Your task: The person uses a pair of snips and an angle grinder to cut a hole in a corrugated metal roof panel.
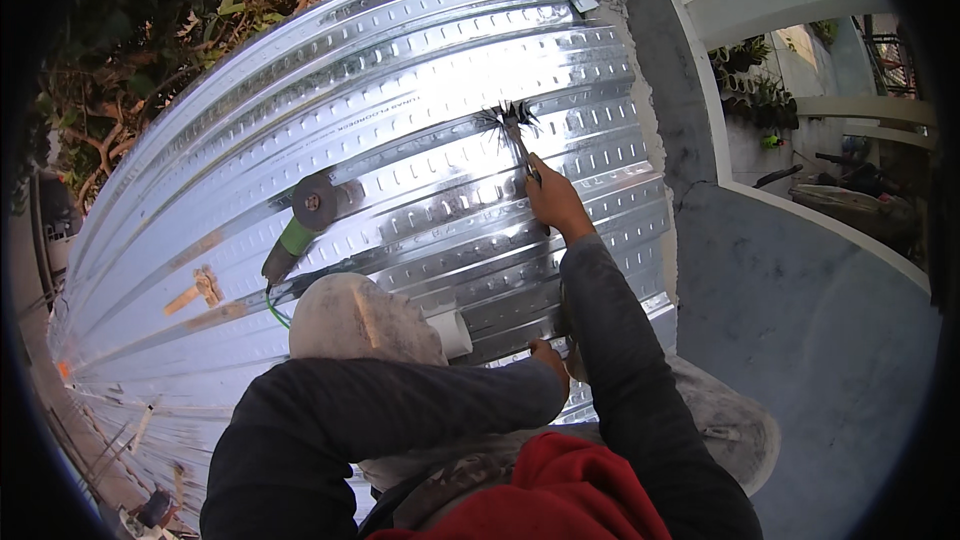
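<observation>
My right hand (557,202) is closed around a slim-handled metal hand tool (521,149); its exact kind is unclear. The far end of the tool is at a jagged opening (515,118) in the shiny corrugated metal decking (590,145), where dark, sharp strips of metal stick up. My left hand (550,362) is low, near my body, close to the decking; most of its fingers are hidden. Left of that hand, a short white pipe (453,334) rests beside my knee.
A green angle grinder (296,233) with a cord lies on the decking to the left. Farther left is a wooden-handled hammer (197,290). A grey wall (790,270) runs along the right edge, a lower area beyond it. Leafy branches (220,0) overhang the far left.
</observation>
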The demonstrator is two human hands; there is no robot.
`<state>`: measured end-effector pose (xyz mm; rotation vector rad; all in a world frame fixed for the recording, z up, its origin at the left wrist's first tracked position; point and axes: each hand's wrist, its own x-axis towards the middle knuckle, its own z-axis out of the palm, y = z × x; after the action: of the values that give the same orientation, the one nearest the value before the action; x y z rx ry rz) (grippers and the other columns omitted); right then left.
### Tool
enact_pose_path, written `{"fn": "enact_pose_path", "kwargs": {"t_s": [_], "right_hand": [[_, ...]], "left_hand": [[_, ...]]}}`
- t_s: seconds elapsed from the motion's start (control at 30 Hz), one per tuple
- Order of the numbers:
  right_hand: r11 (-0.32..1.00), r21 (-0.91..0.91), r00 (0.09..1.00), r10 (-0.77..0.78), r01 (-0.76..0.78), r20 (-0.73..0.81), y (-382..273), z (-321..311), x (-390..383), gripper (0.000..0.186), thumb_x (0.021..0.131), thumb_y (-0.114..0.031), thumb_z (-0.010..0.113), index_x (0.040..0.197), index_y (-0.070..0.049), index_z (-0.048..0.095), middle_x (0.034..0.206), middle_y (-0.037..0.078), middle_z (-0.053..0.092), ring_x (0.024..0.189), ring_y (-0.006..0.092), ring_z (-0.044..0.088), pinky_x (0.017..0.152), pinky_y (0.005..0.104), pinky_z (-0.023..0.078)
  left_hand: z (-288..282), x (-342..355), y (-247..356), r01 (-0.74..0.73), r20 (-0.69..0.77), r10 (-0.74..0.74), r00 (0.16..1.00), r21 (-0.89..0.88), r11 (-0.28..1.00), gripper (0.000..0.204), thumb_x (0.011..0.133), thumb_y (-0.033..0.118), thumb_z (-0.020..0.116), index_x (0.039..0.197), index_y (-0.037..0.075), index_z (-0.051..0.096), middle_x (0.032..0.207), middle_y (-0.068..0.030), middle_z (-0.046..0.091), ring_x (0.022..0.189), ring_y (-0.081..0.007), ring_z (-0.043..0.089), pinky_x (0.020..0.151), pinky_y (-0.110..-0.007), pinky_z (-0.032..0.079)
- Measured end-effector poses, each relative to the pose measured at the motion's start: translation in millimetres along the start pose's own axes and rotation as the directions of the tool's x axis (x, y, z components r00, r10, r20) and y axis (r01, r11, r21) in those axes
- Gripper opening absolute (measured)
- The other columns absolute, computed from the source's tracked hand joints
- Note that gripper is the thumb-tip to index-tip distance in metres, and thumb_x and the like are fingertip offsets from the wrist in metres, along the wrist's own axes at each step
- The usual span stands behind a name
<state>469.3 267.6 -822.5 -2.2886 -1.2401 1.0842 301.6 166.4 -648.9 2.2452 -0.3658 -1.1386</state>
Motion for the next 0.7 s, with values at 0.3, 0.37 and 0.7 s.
{"fn": "enact_pose_path", "kwargs": {"t_s": [0.3, 0.37, 0.7], "right_hand": [[0.999, 0.038, 0.998, 0.003, -0.005, 0.068, -9.4, -11.8, 1.9, 0.052, 0.094, -0.020, 0.053, 0.145, -0.008, 0.048, 0.101, 0.029, 0.067, 0.096, 0.0436, 0.065, 0.085, 0.0481, 0.049], [0.999, -0.017, 0.998, -0.036, 0.036, 0.042, -6.0, -9.3, 4.3, 0.053, 0.094, -0.020, 0.052, 0.145, -0.007, 0.047, 0.100, 0.029, 0.067, 0.096, 0.0433, 0.065, 0.085, 0.0474, 0.050], [0.998, 0.063, 1.000, 0.021, -0.020, -0.011, -27.3, 5.0, -11.8, 0.033, 0.096, -0.022, 0.049, 0.101, 0.008, 0.060, 0.092, 0.030, 0.067, 0.087, 0.0426, 0.068, 0.077, 0.0492, 0.051]], "left_hand": [[2.6, 3.4, 3.6, 0.032, -0.048, -0.032, 0.998, 0.005, 0.999, 0.032, 0.094, 0.027, 0.055, 0.115, 0.009, 0.071, 0.117, -0.0118, 0.068, 0.112, -0.0306, 0.061, 0.095, -0.059, 0.041], [2.6, 3.1, 4.3, 0.045, -0.055, -0.044, 0.998, 0.022, 0.999, 0.032, 0.094, 0.027, 0.055, 0.115, 0.009, 0.071, 0.117, -0.0121, 0.068, 0.112, -0.0309, 0.061, 0.095, -0.059, 0.041], [1.4, 16.7, 5.4, 0.062, 0.021, -0.062, 0.998, -0.011, 0.998, 0.048, 0.084, 0.032, 0.072, 0.129, 0.015, 0.067, 0.132, -0.0122, 0.064, 0.120, -0.0370, 0.060, 0.096, -0.062, 0.041]]}}
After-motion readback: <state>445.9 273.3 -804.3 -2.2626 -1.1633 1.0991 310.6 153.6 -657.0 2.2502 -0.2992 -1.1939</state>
